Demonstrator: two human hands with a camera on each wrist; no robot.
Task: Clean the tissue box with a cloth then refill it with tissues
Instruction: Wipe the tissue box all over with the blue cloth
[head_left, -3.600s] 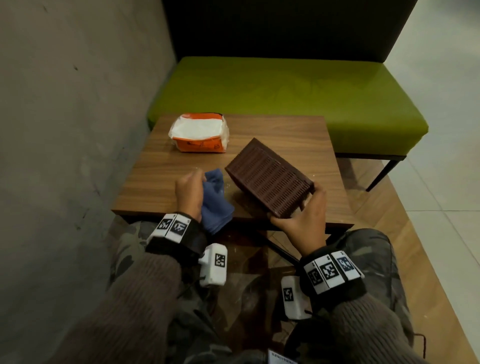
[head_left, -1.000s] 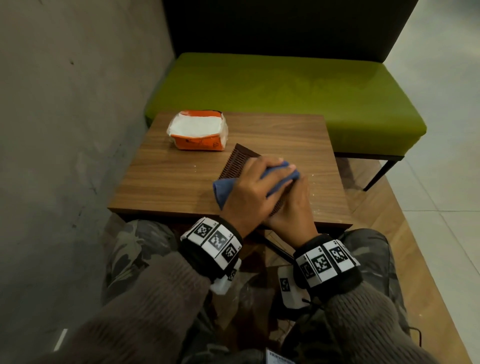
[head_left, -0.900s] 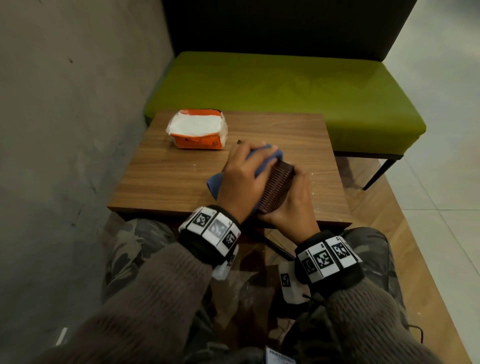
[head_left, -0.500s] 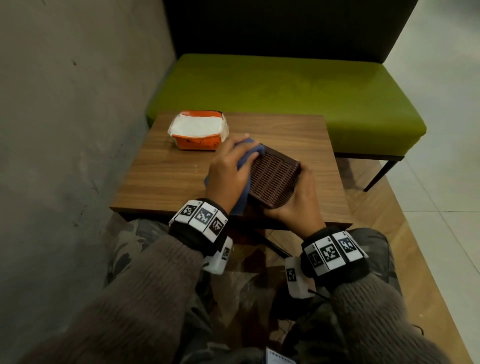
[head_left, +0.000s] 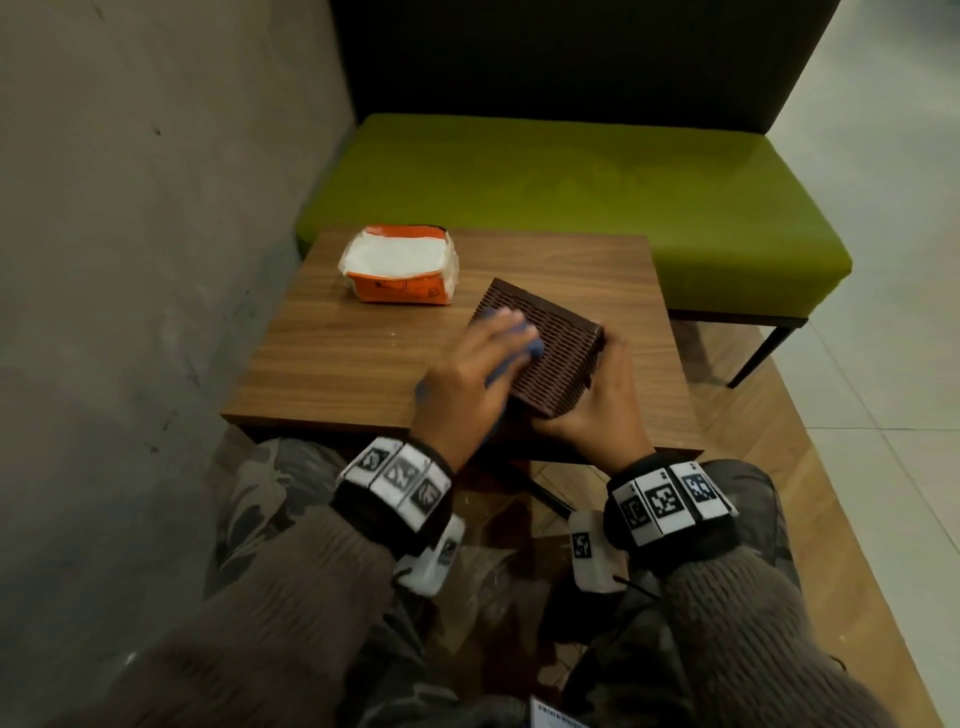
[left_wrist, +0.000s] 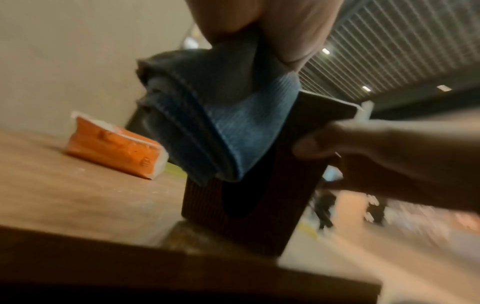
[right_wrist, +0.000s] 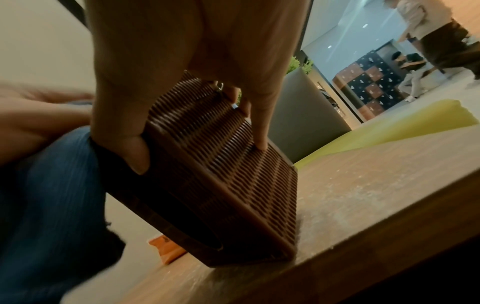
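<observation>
At table (head_left: 363, 364) edge, tilted tissue box (head_left: 550, 353)

Tissue pack (head_left: 399, 270) lies behind-left of tissue box (head_left: 540, 349) on table (head_left: 332, 364).

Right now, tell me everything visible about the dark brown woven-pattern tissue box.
The dark brown woven-pattern tissue box is a rectangular box with ribbed, basket-like sides that look like moulded plastic or wicker. It is tipped up on its lower edge on the wooden table, near the front edge. The right hand grips its right end, thumb on one face and fingers on another. The left hand presses a folded blue cloth against its upper face. A dark opening shows in the wrist views; no tissues are visible in it.
</observation>
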